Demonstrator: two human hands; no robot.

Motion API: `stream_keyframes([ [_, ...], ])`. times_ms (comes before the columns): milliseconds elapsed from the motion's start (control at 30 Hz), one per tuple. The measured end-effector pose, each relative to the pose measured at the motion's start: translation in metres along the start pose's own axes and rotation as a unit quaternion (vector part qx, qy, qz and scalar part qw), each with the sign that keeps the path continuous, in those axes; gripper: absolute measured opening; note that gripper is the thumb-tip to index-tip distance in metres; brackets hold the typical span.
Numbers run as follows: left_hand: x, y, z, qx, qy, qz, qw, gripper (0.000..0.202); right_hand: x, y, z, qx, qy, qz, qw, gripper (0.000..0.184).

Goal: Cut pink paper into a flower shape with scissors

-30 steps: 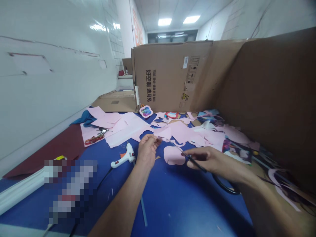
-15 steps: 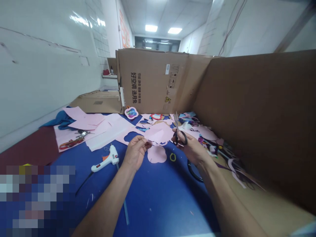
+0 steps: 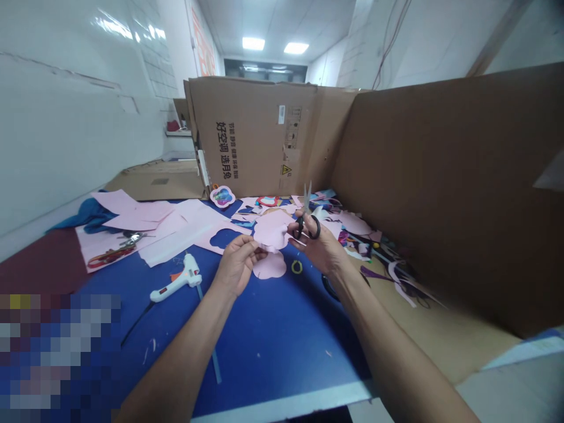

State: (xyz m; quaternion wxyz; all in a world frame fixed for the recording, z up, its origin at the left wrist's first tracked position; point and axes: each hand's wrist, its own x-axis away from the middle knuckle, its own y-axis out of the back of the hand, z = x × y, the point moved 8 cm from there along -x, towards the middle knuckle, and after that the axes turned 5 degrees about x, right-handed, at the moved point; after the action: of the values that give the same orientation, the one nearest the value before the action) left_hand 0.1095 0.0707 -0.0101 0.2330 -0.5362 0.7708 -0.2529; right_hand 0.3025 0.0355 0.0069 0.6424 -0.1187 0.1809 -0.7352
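My left hand [image 3: 235, 264] pinches the lower edge of a pink paper piece [image 3: 272, 230] held above the blue table [image 3: 273, 346]. My right hand [image 3: 321, 247] grips black-handled scissors [image 3: 307, 220], fingers through the loops, blades pointing up and slightly apart beside the paper. A pink cloud-shaped cutout [image 3: 269, 267] lies flat just under both hands. A small yellow ring [image 3: 296, 267] sits next to it.
A white glue gun [image 3: 176, 284] lies left of my left arm. Pink sheets [image 3: 176, 226] and red-handled scissors [image 3: 106, 256] cover the left. Paper scraps [image 3: 374, 247] pile at the right. Cardboard walls [image 3: 440, 188] enclose the back and right. A colourful cutout [image 3: 222, 196] leans at the box.
My right hand lifted the scissors from lying low near the table to upright beside the pink paper. The view shifted, so everything slid left and the table's front edge shows.
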Motion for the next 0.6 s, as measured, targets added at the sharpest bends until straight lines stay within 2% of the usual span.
stream_keyframes([
  [133, 0.001, -0.002, 0.001, 0.002, -0.001, 0.001, 1.0, 0.022, 0.0, 0.003, -0.002, 0.024, 0.003, -0.017, 1.0, 0.049],
  [267, 0.001, -0.001, 0.0, 0.008, -0.001, 0.002, 1.0, 0.022, -0.001, 0.002, 0.0, 0.033, 0.014, -0.001, 0.999, 0.051],
  [400, 0.001, -0.002, 0.005, 0.005, 0.022, 0.014, 1.0, 0.023, -0.002, 0.001, 0.004, 0.01, 0.039, 0.011, 0.999, 0.05],
  [600, 0.003, -0.003, 0.011, -0.015, 0.048, 0.022, 0.999, 0.024, -0.003, 0.001, 0.009, 0.047, 0.082, -0.002, 0.996, 0.055],
])
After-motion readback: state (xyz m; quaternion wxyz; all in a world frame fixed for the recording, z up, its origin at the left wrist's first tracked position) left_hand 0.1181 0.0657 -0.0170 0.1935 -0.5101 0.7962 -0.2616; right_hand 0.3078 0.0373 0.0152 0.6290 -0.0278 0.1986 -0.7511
